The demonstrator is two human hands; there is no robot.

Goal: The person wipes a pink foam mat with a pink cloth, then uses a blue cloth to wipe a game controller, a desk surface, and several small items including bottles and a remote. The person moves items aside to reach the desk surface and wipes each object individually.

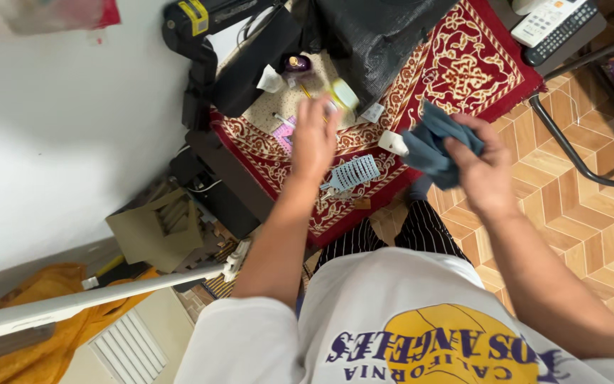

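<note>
I see a white wall [51, 128] along the left, with an orange cloth [58, 334] and a folded cardboard piece [154, 231] lying low beside it; these appear set aside, well apart from both hands.

Next to the right, a red patterned cloth [463, 71] covers a low table, presumably to protect its top and keep small items together. On it lie a dark purple-topped jar [297, 63], a pink packet [283, 132], a yellow-green bottle [342, 94], a pale blue comb [355, 171] and a small white bottle [392, 143]. A black bag [378, 35] rests across the cloth's far part.

My left hand [314, 139] is over the cloth, back toward the camera, fingers stretched loosely toward the yellow-green bottle. It is motion-blurred; I cannot tell whether the fingertips touch the bottle or have hold of anything.

My right hand [481, 167] is closed around a bunched grey-blue rag [431, 146], held off the table edge, just beside the small white bottle. The bunching suggests a wiping grip, with a pad of fabric pushed forward of the fingers.

Furthest right, a white phone [552, 25] sits on a dark stand, and a black metal chair leg [570, 146] curves over the wood-pattern floor [591, 227].
</note>
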